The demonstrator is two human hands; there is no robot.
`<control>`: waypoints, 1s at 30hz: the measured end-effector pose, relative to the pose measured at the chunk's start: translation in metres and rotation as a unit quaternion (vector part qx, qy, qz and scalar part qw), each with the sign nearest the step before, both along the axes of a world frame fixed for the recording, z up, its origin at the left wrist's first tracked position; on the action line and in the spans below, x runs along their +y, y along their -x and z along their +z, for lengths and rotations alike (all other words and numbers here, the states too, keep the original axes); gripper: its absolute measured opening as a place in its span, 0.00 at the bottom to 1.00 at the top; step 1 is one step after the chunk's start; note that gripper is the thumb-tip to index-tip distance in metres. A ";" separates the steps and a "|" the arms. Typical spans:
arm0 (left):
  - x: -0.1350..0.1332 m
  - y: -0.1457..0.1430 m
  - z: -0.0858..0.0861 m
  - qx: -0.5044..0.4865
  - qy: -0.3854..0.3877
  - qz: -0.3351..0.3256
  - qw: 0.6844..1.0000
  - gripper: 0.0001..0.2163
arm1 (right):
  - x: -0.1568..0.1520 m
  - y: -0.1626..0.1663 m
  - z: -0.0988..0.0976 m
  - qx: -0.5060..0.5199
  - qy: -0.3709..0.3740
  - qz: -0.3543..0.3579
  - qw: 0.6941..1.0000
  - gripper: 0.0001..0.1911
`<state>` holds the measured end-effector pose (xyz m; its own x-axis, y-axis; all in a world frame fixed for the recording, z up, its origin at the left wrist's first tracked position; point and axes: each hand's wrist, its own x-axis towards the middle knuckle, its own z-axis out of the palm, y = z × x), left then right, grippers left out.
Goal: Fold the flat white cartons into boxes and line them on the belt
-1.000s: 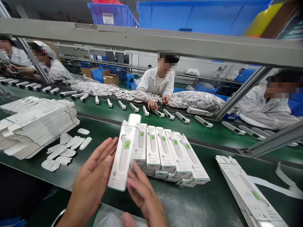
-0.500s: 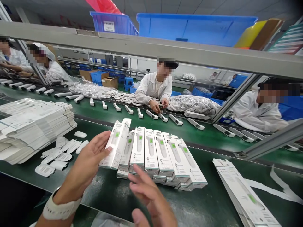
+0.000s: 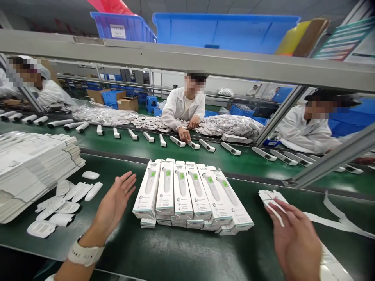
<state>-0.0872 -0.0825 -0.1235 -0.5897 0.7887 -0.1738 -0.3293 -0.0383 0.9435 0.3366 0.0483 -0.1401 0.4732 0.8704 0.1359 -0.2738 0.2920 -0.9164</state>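
Observation:
My left hand [image 3: 115,201], with a pale watch on its wrist, is open and empty to the left of the packed thermometer boxes [image 3: 183,191]. Those white boxes lie side by side in a row, several of them on top of others, each printed with a thermometer and a green display. On the right, my right hand [image 3: 297,238] reaches over a stack of flattened thermometer cartons [image 3: 336,265]. Its fingers are stretched out at the stack's far end, and the hand covers most of the top carton. Whether the fingertips press on it is unclear.
White plastic covers [image 3: 66,207] lie loose on the left, near a tall pile of folded paper sheets [image 3: 32,168]. A paper strip [image 3: 331,222] curls at the right. Thermometers [image 3: 191,144] line the green belt, with a co-worker [image 3: 186,103] opposite. A metal beam [image 3: 187,62] crosses above.
My left hand has let go of the thermometer box, which now lies at the row's left end. My right hand has moved right, to the flattened cartons. The view has shifted slightly.

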 end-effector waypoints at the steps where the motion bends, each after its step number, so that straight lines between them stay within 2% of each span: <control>1: 0.004 -0.001 -0.007 -0.013 0.009 -0.003 1.000 0.37 | 0.008 -0.002 -0.012 0.015 0.032 0.024 0.999 0.15; 4: 0.017 -0.013 -0.025 -0.038 0.019 -0.027 0.999 0.42 | 0.017 0.004 -0.037 0.041 0.099 0.116 0.987 0.27; 7: 0.024 -0.028 -0.033 -0.045 0.000 -0.066 0.997 0.43 | 0.007 0.024 -0.044 0.044 0.116 0.199 0.972 0.35; 10: 0.025 -0.040 -0.036 -0.051 -0.004 -0.102 0.993 0.42 | -0.005 0.046 -0.042 0.041 0.111 0.266 0.957 0.37; 14: 0.022 -0.047 -0.040 -0.071 0.017 -0.132 0.989 0.44 | -0.010 0.062 -0.041 0.036 0.094 0.335 0.937 0.34; 18: 0.021 -0.044 -0.050 -0.092 0.021 -0.138 0.986 0.43 | -0.008 0.062 -0.047 0.028 0.078 0.345 0.935 0.35; 23: 0.027 -0.030 -0.067 -0.111 -0.013 -0.156 0.981 0.37 | -0.007 0.061 -0.057 0.034 0.053 0.342 0.938 0.35; 26: 0.039 -0.017 -0.079 -0.130 -0.042 -0.183 0.973 0.35 | -0.001 0.064 -0.065 0.044 0.030 0.338 0.940 0.36; 30: 0.069 -0.002 -0.091 -0.154 -0.082 -0.205 0.963 0.32 | 0.016 0.073 -0.072 0.057 0.002 0.324 0.944 0.38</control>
